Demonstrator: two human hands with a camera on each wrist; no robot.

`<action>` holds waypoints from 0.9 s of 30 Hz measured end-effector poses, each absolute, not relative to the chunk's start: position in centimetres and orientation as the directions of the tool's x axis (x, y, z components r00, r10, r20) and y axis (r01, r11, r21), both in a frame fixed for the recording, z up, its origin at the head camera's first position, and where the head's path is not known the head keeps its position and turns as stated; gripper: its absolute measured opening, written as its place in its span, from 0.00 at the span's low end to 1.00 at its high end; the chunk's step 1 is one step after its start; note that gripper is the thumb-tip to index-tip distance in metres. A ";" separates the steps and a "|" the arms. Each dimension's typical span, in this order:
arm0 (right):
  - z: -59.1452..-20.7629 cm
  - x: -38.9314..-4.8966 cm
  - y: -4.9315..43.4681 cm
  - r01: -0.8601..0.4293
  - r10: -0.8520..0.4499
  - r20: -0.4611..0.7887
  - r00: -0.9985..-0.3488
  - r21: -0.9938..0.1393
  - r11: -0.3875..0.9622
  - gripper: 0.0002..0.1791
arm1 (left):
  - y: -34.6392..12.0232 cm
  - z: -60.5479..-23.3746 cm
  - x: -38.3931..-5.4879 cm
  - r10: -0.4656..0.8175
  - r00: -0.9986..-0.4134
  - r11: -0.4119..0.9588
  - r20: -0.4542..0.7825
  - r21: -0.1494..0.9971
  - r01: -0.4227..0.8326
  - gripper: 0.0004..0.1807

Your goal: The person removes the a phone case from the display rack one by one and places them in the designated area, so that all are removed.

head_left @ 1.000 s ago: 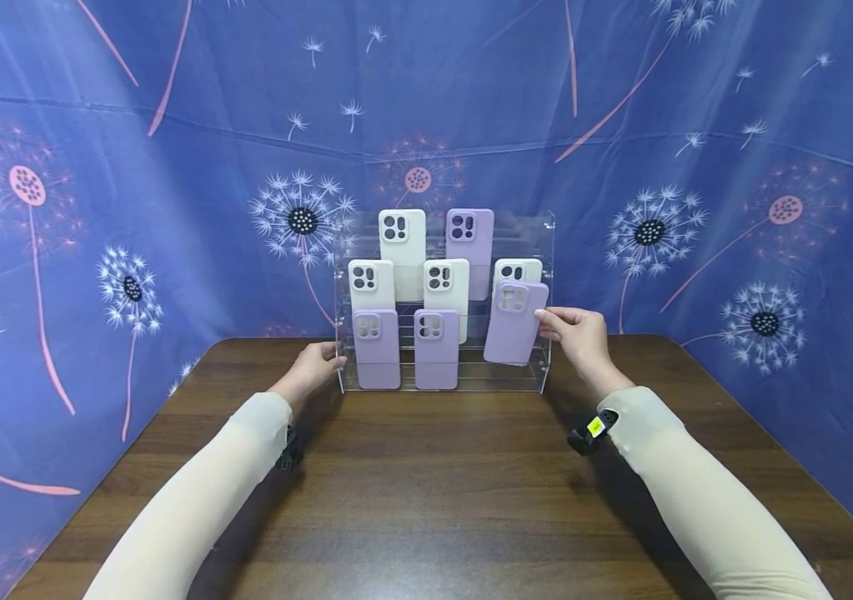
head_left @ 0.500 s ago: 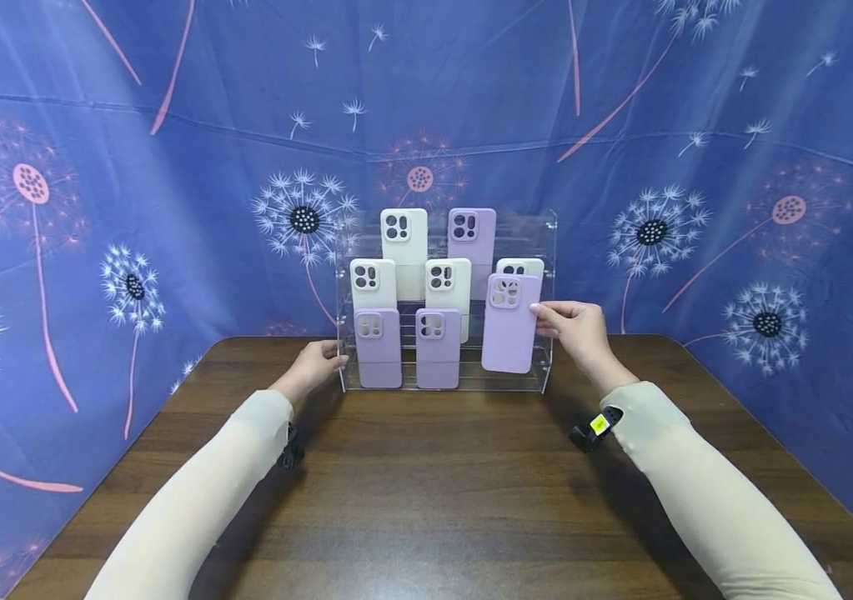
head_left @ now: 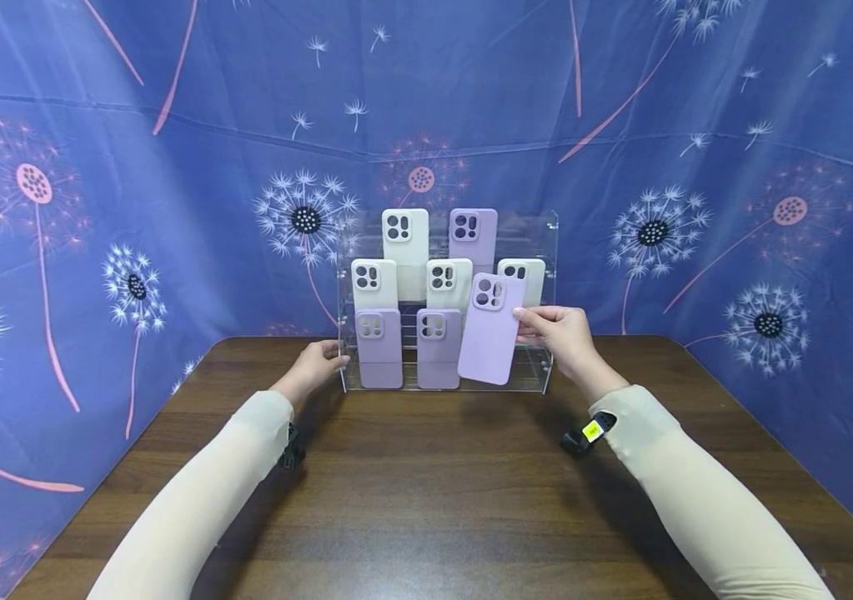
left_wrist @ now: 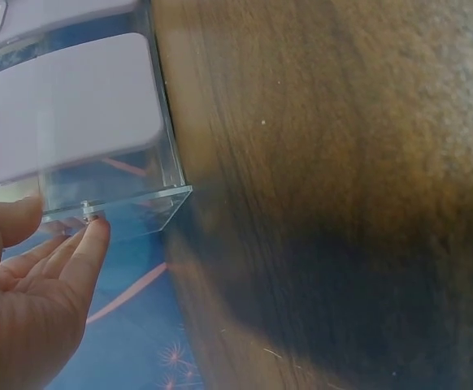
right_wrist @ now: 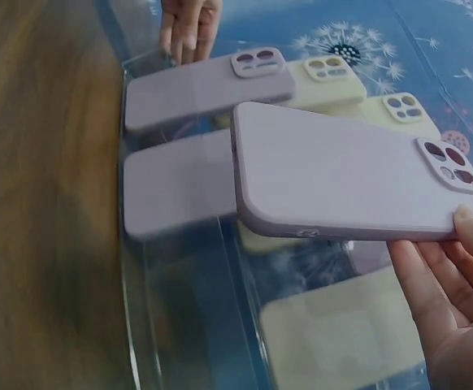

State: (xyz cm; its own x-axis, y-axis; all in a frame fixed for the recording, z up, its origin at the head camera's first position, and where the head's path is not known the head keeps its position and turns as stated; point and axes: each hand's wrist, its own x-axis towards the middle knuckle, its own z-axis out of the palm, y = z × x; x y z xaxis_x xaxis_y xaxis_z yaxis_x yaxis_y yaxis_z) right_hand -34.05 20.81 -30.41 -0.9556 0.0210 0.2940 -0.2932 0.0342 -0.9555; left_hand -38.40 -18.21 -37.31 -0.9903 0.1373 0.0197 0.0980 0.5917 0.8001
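Note:
My right hand (head_left: 565,337) pinches a light purple phone case (head_left: 488,337) by its right edge, thumb on the back face and fingers behind. The case is tilted and hangs in front of a clear acrylic display stand (head_left: 527,235). Its camera cutout faces me. In the right wrist view the held case (right_wrist: 326,175) lies over the stand's front tier. My left hand (head_left: 315,367) grips the stand's left side panel, thumb at the front and fingers outside, as the left wrist view shows. Two purple cases (head_left: 379,358) stand in the front tier, left and centre.
The middle tier bears white phone cases (head_left: 374,292), the right one (head_left: 533,282) partly hidden by the held case. On the top tier are a white case (head_left: 406,258) and a purple case (head_left: 473,242). A blue dandelion-print cloth (head_left: 201,192) rises behind the wooden table (head_left: 426,500).
My right hand has lifted the purple case out from the front tier's right side and brought it leftward and nearer, tilting it. The left hand stays at the stand's side.

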 end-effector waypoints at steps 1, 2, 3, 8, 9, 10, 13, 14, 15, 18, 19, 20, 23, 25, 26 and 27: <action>-30.5 -34.0 20.6 -0.283 0.020 0.284 -0.959 -0.959 0.033 0.25 | -18.2 -37.3 -38.4 0.138 -0.990 0.588 0.023 0.803 0.101 0.28; -30.6 -34.0 20.5 -0.274 0.019 0.275 -0.961 -0.961 0.031 0.25 | -18.2 -37.3 -38.5 0.138 -0.990 0.582 0.024 0.807 0.101 0.28; -30.7 -34.0 20.3 -0.265 0.019 0.265 -0.964 -0.964 0.027 0.25 | -18.2 -37.3 -38.5 0.137 -0.990 0.574 0.021 0.813 0.097 0.28; -31.3 -34.1 19.3 -0.233 0.018 0.233 -0.972 -0.972 0.001 0.25 | -18.2 -37.3 -38.5 0.135 -0.991 0.559 0.010 0.825 0.085 0.28; -31.3 -34.1 19.2 -0.231 0.019 0.231 -0.973 -0.973 -0.010 0.24 | -18.2 -37.4 -38.5 0.134 -0.991 0.556 0.008 0.827 0.082 0.28; -31.4 -34.1 19.0 -0.232 0.015 0.232 -0.973 -0.972 -0.020 0.22 | -18.2 -37.4 -38.5 0.134 -0.991 0.553 0.007 0.829 0.081 0.28; -31.5 -34.1 18.5 -0.229 0.006 0.229 -0.974 -0.972 -0.056 0.16 | -18.2 -37.5 -38.5 0.138 -0.990 0.537 0.009 0.840 0.082 0.28; -31.6 -34.1 18.4 -0.226 0.005 0.226 -0.974 -0.972 -0.068 0.15 | -18.2 -37.5 -38.5 0.141 -0.990 0.530 0.010 0.844 0.084 0.28; -31.6 -34.1 18.2 -0.222 0.000 0.222 -0.975 -0.972 -0.076 0.14 | -18.2 -37.5 -38.5 0.143 -0.990 0.526 0.014 0.846 0.088 0.28; -31.8 -34.1 17.7 -0.207 -0.014 0.208 -0.978 -0.975 -0.082 0.15 | -18.2 -37.6 -38.5 0.150 -0.988 0.513 0.018 0.853 0.094 0.27; -31.9 -34.1 17.5 -0.199 -0.015 0.201 -0.979 -0.976 -0.083 0.17 | -18.2 -37.6 -38.5 0.153 -0.988 0.508 0.019 0.856 0.095 0.27; -32.0 -34.1 17.3 -0.193 -0.022 0.195 -0.981 -0.978 -0.079 0.19 | -18.2 -37.7 -38.5 0.154 -0.988 0.501 0.019 0.860 0.095 0.27; -32.2 -34.1 16.8 -0.169 -0.026 0.171 -0.985 -0.983 -0.071 0.23 | -18.2 -37.8 -38.5 0.157 -0.987 0.478 0.021 0.873 0.094 0.27; -32.4 -34.2 16.5 -0.151 -0.024 0.152 -0.988 -0.987 -0.063 0.23 | -18.2 -37.9 -38.5 0.157 -0.987 0.468 0.022 0.879 0.094 0.27; -32.5 -34.2 16.4 -0.142 -0.026 0.144 -0.989 -0.988 -0.058 0.23 | -18.2 -37.9 -38.5 0.155 -0.988 0.466 0.021 0.880 0.092 0.26; -32.5 -34.2 16.2 -0.134 -0.028 0.136 -0.990 -0.990 -0.051 0.23 | -18.2 -37.9 -38.6 0.153 -0.988 0.466 0.020 0.880 0.090 0.26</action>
